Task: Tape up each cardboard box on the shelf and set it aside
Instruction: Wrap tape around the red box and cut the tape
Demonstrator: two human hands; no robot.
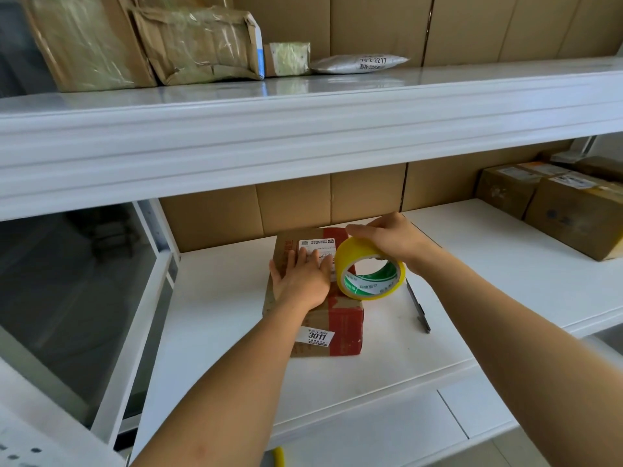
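A small brown cardboard box [340, 326] with red print, a white label on top and a "3011" sticker on its front stands on the white middle shelf [472, 264]. My left hand [301, 276] lies flat on the box top with straight fingers. My right hand [387, 239] grips a roll of yellow tape [369, 269] from above, and the roll stands on edge at the box's right top edge.
A grey utility knife [418, 306] lies on the shelf just right of the box. Two brown boxes [566, 214] stand at the shelf's right end. The upper shelf [303, 129] carries taped parcels [199, 45] and a grey mailer bag [357, 64]. Cardboard lines the back.
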